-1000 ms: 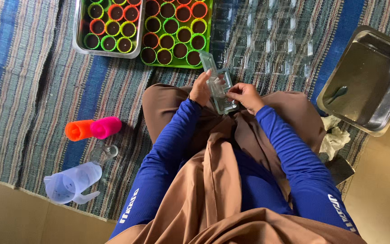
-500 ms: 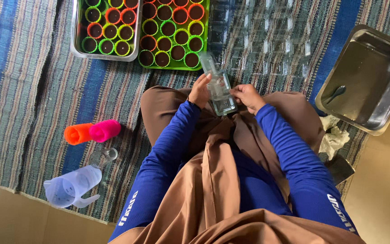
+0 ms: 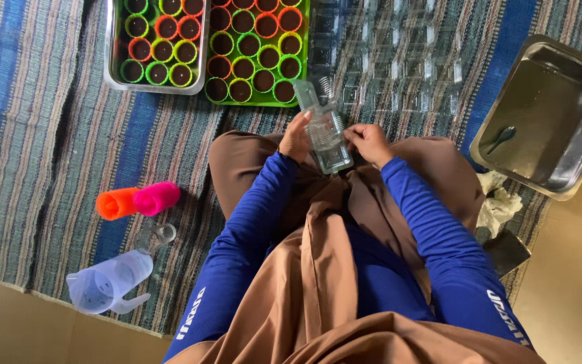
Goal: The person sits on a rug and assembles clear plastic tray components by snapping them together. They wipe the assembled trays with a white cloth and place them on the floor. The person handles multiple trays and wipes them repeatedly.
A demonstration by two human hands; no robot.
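Note:
I sit on a striped mat with a stack of clear plastic boxes point(image 3: 323, 128) over my lap. My left hand point(image 3: 296, 139) grips the stack's left side. My right hand point(image 3: 369, 142) pinches its right edge. Just beyond my knees stand a green tray point(image 3: 302, 67) and a metal tray point(image 3: 112, 64), both filled with several coloured cups of dark filling. More clear plastic boxes point(image 3: 399, 61) lie spread on the mat to the right of the trays.
A steel pan point(image 3: 577, 138) holding a spoon point(image 3: 503, 138) sits at right, with crumpled cloth point(image 3: 496, 202) beside it. At left lie stacked orange and pink cups point(image 3: 137, 201), a small glass point(image 3: 153, 237) and a translucent measuring jug point(image 3: 106, 286).
The view has shifted slightly. Both hands stay on the stack of clear boxes, with only small finger movement.

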